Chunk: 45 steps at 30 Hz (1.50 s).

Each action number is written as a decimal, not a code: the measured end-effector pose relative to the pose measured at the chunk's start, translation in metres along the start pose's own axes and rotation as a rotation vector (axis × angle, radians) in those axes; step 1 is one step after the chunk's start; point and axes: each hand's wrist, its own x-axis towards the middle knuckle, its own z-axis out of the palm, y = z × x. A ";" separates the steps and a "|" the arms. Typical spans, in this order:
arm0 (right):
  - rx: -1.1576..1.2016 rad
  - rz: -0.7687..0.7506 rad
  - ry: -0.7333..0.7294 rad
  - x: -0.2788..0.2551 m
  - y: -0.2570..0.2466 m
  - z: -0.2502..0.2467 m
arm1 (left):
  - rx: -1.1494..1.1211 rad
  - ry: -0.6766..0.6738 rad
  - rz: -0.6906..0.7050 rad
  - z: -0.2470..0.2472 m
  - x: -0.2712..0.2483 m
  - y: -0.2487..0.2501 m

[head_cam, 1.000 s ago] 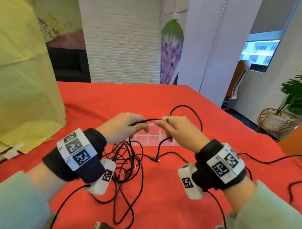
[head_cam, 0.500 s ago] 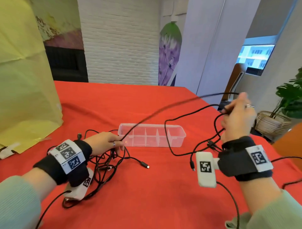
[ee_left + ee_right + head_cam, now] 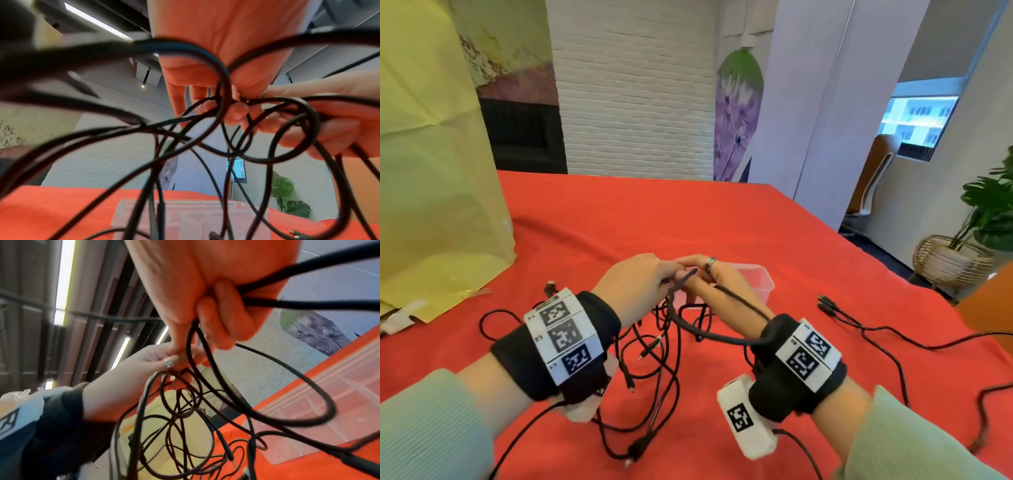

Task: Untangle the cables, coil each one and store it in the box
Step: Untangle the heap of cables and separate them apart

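A tangle of thin black cables (image 3: 654, 346) hangs from both hands down to the red tablecloth (image 3: 654, 219). My left hand (image 3: 640, 284) and right hand (image 3: 717, 286) meet above the table, each pinching cable strands at the same knot (image 3: 238, 100). The right wrist view shows my right hand's fingers (image 3: 224, 308) curled round a thicker black cable (image 3: 308, 269). That cable loops back over my right wrist (image 3: 722, 334). The clear plastic divided box (image 3: 753, 281) lies right behind the hands, mostly hidden by them.
A yellow paper bag (image 3: 431, 171) stands at the table's left. Another black cable (image 3: 876, 329) with plugs trails across the cloth at the right. A potted plant in a basket (image 3: 959, 253) and a chair (image 3: 873, 178) stand beyond the table's right edge.
My right hand, raised out to the right with a cable half a second ago, has come back to the middle. My left hand has lifted off the cloth to meet it in front of the box.
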 end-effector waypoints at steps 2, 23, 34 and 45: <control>0.080 0.013 0.124 0.001 -0.003 -0.002 | -0.179 -0.017 0.003 0.003 0.002 -0.004; 0.587 0.071 1.325 -0.002 0.009 -0.121 | -0.238 -0.366 -0.335 0.031 -0.026 -0.088; -0.412 0.121 -0.042 0.002 0.020 -0.018 | -0.256 -0.109 -0.172 0.017 -0.013 -0.050; 0.121 0.099 0.353 0.012 0.028 -0.019 | -0.380 -0.087 -0.102 0.014 -0.017 -0.051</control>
